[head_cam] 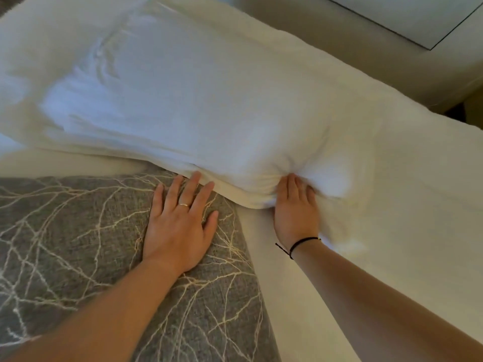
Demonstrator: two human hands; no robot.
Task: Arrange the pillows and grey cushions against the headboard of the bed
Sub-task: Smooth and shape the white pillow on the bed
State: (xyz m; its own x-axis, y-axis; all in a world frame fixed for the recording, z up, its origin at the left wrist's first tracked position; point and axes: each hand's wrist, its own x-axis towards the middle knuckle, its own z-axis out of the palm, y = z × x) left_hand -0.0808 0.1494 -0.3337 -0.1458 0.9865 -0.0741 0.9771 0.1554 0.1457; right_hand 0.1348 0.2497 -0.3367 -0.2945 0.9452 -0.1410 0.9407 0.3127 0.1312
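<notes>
A big white pillow (196, 105) lies across the head of the bed, its near edge bulging toward me. In front of it, lower left, sits a grey cushion (78, 231) with a pale branch pattern. My left hand (180, 226) rests flat on the cushion's top edge, fingers spread, fingertips touching the pillow's lower edge. My right hand (295, 207) presses into the pillow's near corner, fingers dug into the dented fabric; whether it grips the fabric is unclear. A ring shows on the left hand, a black cord on the right wrist.
White bed sheet (405, 205) spreads to the right and below the pillow. A pale headboard or wall surface (366, 48) runs along the top right, with a dark-edged panel (418, 19) in the corner. A dark gap (457, 113) shows beside the bed at right.
</notes>
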